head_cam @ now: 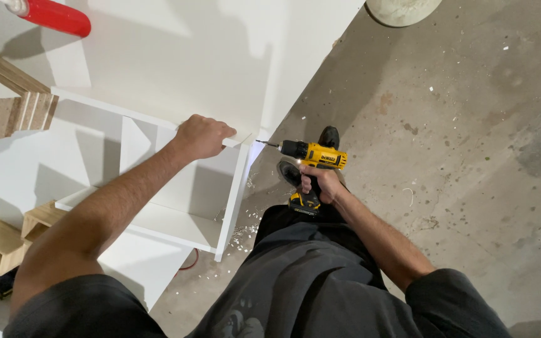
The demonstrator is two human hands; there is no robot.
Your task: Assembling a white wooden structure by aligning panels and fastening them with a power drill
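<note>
Head view: left hand (pixel 203 136) rests on top of the white cabinet (pixel 176 69), fingers curled together over the upper edge of a shelf panel (pixel 158 219) near the cabinet's right corner. Right hand (pixel 320 183) grips the handle of a yellow and black drill (pixel 313 156), fingers clamped around it; the bit touches the cabinet's right side edge. Wood shavings (pixel 245 231) lie on the concrete floor (pixel 458 156) below that corner. Red cylinder (pixel 54 15) at the cabinet's far left edge.
</note>
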